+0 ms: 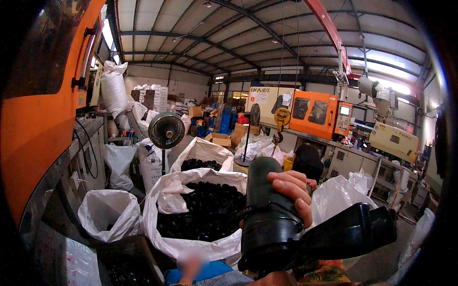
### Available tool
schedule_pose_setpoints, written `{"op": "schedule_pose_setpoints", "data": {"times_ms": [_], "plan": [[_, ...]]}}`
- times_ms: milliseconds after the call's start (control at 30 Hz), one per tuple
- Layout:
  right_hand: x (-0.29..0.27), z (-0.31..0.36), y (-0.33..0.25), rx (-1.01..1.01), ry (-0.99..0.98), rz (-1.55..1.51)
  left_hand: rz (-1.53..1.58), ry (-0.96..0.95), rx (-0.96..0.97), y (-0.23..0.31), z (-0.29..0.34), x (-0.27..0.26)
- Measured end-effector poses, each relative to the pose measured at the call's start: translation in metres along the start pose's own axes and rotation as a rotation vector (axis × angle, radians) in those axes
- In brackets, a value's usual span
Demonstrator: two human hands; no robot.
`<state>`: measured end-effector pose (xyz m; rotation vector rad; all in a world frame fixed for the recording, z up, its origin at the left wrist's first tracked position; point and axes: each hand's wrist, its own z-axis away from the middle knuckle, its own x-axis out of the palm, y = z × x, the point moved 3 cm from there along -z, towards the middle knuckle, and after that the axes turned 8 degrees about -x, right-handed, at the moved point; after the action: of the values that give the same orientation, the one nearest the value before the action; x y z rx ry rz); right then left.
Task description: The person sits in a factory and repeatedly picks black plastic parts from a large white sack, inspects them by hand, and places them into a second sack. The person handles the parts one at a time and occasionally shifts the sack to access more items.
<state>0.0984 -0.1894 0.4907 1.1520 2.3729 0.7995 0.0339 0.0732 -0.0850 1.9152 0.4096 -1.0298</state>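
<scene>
- Minding the tall orange machine housing with a dark window [40, 126], far left of the wide, round-mouthed white woven sack [167, 242]; best given ample room when turning with anything long.
- Leaving undisturbed the small, open white woven sack [126, 221], just left of the wide sack.
- Making out only a blurred left hand [192, 266], low at the near side of the wide sack, by bright blue cloth [214, 270]; cannot tell whether clenched, released or grasping. If free, better used as a second support under the load.
- Guarding the heaped small, glossy black pieces [210, 207] inside the wide sack from knocks and spills.
- Grasping the bulky dark-green-and-black object [267, 233] with what looks like the right hand [292, 191], curled round its rounded upright barrel, nearer than the wide sack and across its right rim in view. Cannot tell its exact kind. For a sure hold, wrap well round the barrel and balance against the long black arm jutting rightward.
- Watching for the stooping, dark-clad co-worker [307, 161] and the translucent white plastic bag [336, 200], both right of the wide sack; swing that black arm gently.
</scene>
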Motion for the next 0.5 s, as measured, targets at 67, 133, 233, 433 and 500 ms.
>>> {"op": "schedule_pose_setpoints", "data": {"times_ms": [67,133,233,433,500], "plan": [[-0.001,0.001,0.002,-0.026,-0.006,-0.016,0.004,-0.023,-0.027,0.006,0.002,-0.009],[-0.001,0.003,0.004,-0.040,-0.013,-0.018,0.001,-0.045,-0.054,0.013,0.005,-0.020],[-0.003,-0.001,0.000,-0.015,-0.036,-0.022,-0.005,-0.076,-0.103,0.026,0.011,-0.044],[-0.006,-0.006,0.000,-0.082,-0.015,-0.014,-0.025,-0.173,-0.187,0.077,0.029,-0.105],[-0.008,-0.007,-0.002,-0.048,-0.029,-0.007,-0.035,-0.196,-0.211,0.090,0.035,-0.121]]}}
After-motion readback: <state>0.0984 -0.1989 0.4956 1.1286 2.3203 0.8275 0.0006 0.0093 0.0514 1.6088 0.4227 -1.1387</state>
